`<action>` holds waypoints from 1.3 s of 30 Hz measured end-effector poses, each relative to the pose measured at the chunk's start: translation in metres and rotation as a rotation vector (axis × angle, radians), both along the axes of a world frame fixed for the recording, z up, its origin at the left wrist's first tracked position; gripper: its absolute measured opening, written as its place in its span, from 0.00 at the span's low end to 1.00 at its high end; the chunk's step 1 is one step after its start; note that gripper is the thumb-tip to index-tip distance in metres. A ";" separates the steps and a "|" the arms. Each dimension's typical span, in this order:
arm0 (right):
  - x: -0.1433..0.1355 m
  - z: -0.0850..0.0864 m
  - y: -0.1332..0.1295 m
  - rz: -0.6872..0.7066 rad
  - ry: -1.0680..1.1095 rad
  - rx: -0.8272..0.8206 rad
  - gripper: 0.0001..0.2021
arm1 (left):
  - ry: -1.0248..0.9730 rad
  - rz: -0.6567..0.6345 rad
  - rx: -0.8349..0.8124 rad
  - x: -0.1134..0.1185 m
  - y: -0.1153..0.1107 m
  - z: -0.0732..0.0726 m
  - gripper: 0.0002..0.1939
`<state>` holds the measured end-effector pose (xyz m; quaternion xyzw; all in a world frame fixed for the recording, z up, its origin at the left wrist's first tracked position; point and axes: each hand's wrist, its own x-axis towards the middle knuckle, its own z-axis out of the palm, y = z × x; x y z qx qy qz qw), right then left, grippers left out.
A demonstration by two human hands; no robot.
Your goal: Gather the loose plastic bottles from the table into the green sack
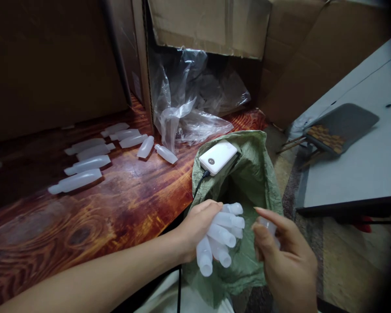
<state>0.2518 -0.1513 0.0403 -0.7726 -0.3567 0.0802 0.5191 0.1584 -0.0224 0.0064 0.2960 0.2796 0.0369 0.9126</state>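
My left hand (198,224) is closed around a bunch of several translucent white plastic tubes (222,234), their open necks pointing right and down. Close by on the right, my right hand (288,256) has its fingers curled around another translucent tube (267,227), mostly hidden by the fingers. Both hands are over the mouth of a green woven sack (252,182). More such plastic tubes (87,165) lie loosely in a cluster on the wood-grain tabletop (127,195) at the left.
A white power bank (219,156) with a black cable (199,184) rests on the sack's rim. Behind it, an open cardboard box (210,26) holds clear plastic film (195,104). Another large carton (52,65) stands left. A grey chair (345,124) is at the right.
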 end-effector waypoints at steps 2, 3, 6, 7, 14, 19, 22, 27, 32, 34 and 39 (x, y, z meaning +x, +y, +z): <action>-0.001 0.003 0.000 0.050 -0.200 -0.096 0.15 | -0.003 0.014 0.018 0.000 -0.001 -0.002 0.14; -0.001 0.005 0.000 0.081 -0.247 -0.118 0.15 | -0.004 0.026 0.029 0.001 -0.002 -0.002 0.14; -0.003 0.008 -0.001 0.177 -0.349 -0.128 0.15 | -0.005 0.059 0.041 0.001 -0.003 -0.003 0.14; -0.002 0.008 -0.002 0.203 -0.380 -0.131 0.14 | -0.003 0.065 0.042 0.001 -0.003 -0.002 0.14; 0.017 0.005 -0.010 0.392 -0.575 -0.140 0.14 | 0.006 0.012 -0.011 0.001 -0.004 -0.002 0.15; 0.029 0.022 -0.001 0.502 -0.727 -0.242 0.10 | 0.028 -0.035 0.022 0.001 -0.002 -0.001 0.15; 0.032 0.035 0.005 0.491 -0.756 -0.368 0.18 | 0.031 -0.045 0.070 0.000 -0.001 0.000 0.14; 0.037 0.049 0.005 0.613 -0.522 -0.472 0.13 | 0.040 -0.104 0.078 -0.001 0.001 0.007 0.14; 0.036 0.046 -0.001 0.465 -0.557 -0.431 0.16 | 0.104 -0.133 0.133 0.000 0.002 0.013 0.13; 0.036 0.045 -0.002 0.504 -0.496 -0.418 0.11 | 0.101 -0.107 0.165 0.000 0.002 0.012 0.12; 0.035 0.042 -0.003 0.512 -0.503 -0.470 0.15 | 0.128 -0.097 0.200 0.001 0.000 0.009 0.09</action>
